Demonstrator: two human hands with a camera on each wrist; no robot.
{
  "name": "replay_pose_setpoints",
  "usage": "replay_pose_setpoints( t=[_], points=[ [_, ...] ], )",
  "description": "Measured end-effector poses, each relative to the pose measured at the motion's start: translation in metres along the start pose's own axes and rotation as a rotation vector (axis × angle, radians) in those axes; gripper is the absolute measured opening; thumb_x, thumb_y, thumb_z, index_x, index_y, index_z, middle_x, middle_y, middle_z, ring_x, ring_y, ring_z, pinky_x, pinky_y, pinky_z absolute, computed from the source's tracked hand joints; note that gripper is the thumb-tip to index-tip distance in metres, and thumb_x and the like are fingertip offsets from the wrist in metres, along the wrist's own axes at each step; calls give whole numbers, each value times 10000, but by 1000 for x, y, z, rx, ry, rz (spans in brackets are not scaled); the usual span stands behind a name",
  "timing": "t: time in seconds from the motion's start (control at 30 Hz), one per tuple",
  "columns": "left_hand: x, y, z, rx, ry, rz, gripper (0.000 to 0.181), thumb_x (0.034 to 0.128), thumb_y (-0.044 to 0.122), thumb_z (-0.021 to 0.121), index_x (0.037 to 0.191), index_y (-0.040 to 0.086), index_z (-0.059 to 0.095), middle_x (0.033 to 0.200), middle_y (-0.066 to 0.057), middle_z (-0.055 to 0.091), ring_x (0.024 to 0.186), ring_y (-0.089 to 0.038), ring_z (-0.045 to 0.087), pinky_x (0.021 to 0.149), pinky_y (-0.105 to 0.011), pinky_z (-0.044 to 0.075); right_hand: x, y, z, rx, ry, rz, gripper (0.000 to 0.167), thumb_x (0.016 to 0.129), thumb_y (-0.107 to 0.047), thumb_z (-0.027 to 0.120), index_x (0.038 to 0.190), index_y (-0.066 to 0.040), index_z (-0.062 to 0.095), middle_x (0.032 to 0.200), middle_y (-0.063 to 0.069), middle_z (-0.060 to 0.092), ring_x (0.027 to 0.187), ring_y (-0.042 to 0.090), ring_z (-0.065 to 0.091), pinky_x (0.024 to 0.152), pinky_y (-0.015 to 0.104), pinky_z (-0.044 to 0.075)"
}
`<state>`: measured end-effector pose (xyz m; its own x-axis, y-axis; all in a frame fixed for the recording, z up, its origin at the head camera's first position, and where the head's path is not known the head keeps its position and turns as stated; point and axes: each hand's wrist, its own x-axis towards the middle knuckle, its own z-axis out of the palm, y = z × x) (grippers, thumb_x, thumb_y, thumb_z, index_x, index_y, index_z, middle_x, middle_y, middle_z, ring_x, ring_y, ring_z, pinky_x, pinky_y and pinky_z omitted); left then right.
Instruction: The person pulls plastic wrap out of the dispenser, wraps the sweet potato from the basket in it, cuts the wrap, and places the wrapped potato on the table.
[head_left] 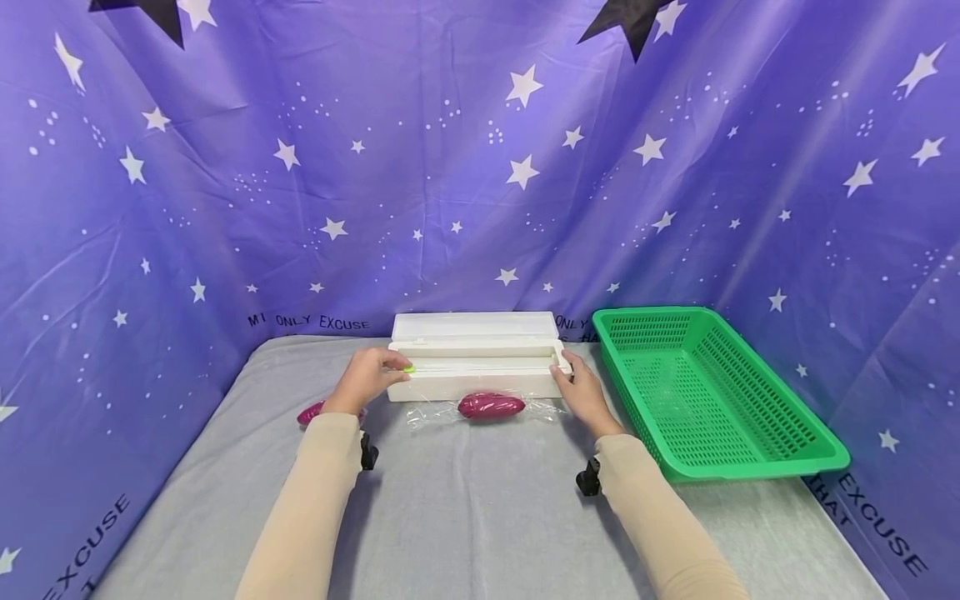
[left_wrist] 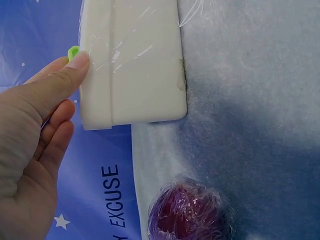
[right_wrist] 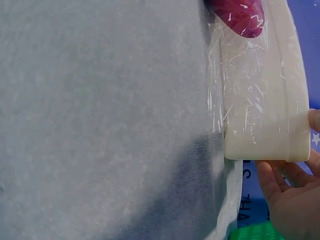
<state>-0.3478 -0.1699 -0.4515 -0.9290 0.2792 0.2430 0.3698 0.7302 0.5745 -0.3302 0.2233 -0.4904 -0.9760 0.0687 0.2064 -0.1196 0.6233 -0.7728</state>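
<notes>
A: so where's the white box [head_left: 427,388]?
B: on the bench [head_left: 465,517], just behind the magenta thing [head_left: 491,406]. left hand [head_left: 364,379] pinches its green tab [head_left: 409,369], fingers nearly together; right hand [head_left: 587,396], fingers half-curled, grips its right end.

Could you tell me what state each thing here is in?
White box: lid raised open.
Green tab: pinched by the left hand.
Right hand: holding the box's right end.
Clear film: wrinkled, in front of the box.
Middle purple vegetable: lying amid that film.
Left purple vegetable: wrapped in clear film.
Green basket: upright, open-topped.
Starry curtain: hanging, creased.
</notes>
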Motion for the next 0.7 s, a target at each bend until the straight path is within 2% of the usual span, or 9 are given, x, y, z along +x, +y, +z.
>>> replay_pose_setpoints(
  t=[0.23,0.53,0.7],
  points=[
    [1,-1,-2,-22,-26,-1,157,849,114,808,1004,120,784,1000,-48,744,1004,-287,672,932,-477,517,0,0,0,5,0,4,555,1050,-242,534,1499,40,370,1487,286,419,1241,433,515,1077,541,372],
    [4,-3,-3,-30,-55,12,158,860,116,800,1017,131,794,994,-26,751,996,-268,680,928,-457,522,-1,0,-1,-7,-10,3,563,1048,-252,534,1499,42,368,1487,290,416,1261,445,498,1090,547,358],
    [4,-3,-3,-51,-77,57,200,884,86,769,1077,136,787,1052,-32,748,1005,-256,688,915,-440,537,0,-1,-1,-5,-11,-4,555,1048,-240,536,1496,44,373,1478,290,428,1217,437,536,1061,541,393]
  ],
)
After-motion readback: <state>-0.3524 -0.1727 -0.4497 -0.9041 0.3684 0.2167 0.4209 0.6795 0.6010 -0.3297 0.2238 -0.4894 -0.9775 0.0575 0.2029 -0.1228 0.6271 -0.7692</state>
